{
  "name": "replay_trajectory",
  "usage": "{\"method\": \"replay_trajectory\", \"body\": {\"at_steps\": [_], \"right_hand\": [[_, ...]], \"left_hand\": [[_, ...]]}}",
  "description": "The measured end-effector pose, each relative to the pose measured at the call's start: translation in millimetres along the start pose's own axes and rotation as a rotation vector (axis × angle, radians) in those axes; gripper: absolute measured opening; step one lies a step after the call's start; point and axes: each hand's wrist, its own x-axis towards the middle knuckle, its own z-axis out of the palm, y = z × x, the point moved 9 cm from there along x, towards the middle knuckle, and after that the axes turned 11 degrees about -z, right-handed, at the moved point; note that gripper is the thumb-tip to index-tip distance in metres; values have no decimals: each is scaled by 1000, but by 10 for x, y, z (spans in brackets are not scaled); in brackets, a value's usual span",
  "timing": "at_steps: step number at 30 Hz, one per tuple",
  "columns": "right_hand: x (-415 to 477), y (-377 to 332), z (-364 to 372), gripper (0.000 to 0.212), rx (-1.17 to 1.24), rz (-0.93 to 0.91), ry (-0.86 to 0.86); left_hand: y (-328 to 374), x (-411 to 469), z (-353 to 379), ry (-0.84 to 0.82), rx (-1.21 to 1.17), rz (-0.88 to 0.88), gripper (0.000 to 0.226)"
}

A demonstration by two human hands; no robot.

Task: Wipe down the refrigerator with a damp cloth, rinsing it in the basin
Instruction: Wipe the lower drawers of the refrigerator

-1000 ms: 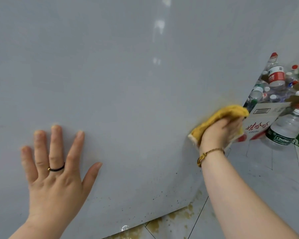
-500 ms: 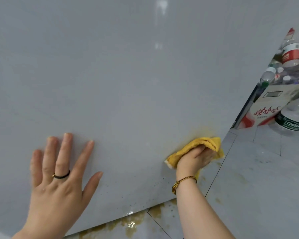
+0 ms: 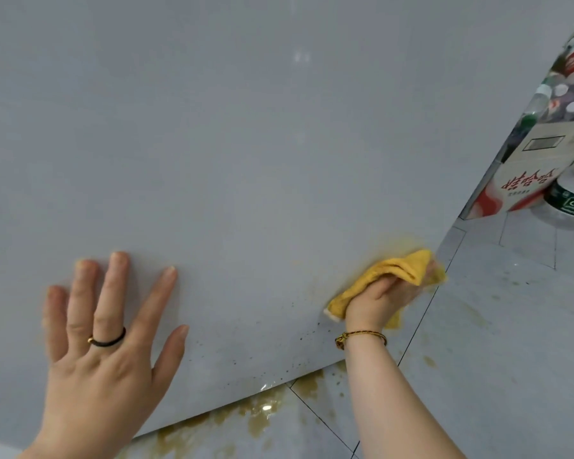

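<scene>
Our right hand (image 3: 380, 298) gripped the bunched cloth (image 3: 390, 271), likely soft and limp; our left hand (image 3: 103, 342) lay flat on the refrigerator (image 3: 246, 144).

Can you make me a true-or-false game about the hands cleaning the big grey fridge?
1. The left hand lies flat on the refrigerator with its fingers spread. True.
2. The left hand holds the cloth. False: the right hand grips the yellow cloth; the left holds nothing.
3. The cloth is pressed against the refrigerator near its right edge. True.
4. The floor below the refrigerator is spotless. False: brownish stains lie on the tiles.
5. A dark ring sits on the right hand. False: the ring is on the left hand; the right wrist wears a bracelet.
6. A white box with red writing shows past the refrigerator's right edge. True.
</scene>
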Motion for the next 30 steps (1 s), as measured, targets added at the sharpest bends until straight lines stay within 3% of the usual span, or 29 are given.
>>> {"method": "replay_trajectory", "body": {"at_steps": [3, 6, 8, 12, 14, 17, 20, 22, 24, 27, 30], "right_hand": [[-124, 648, -31, 47, 112, 530, 152], [-162, 668, 46, 53, 151, 725, 205], [-120, 353, 115, 70, 169, 562, 165], [-405, -438, 133, 75, 43, -9, 31], [-573, -301, 165, 67, -19, -69, -40], [-765, 321, 91, 66, 23, 297, 5], [-988, 776, 15, 44, 115, 753, 157], [-951, 772, 69, 43, 142, 821, 159], [-759, 354, 75, 48, 111, 610, 129], [-492, -513, 136, 62, 43, 45, 10], [-583, -875, 248, 61, -51, -466, -133]], "left_hand": [[1, -16, 17, 14, 21, -26, 58], [1, -41, 34, 16, 4, -44, 58], [-13, -68, 50, 17, -24, -56, 58], [-14, -76, 53, 13, -56, -89, 57], [-21, -85, 66, -5, -81, -89, 56], [-40, -77, 82, -15, -82, -80, 56], [-60, -58, 113, -12, -50, -58, 57], [-76, -42, 137, -19, -26, -51, 57], [-77, -50, 140, -14, -8, -50, 60], [-44, -61, 101, 6, 21, -37, 69], [-33, -67, 50, 11, 32, -22, 72]]}}
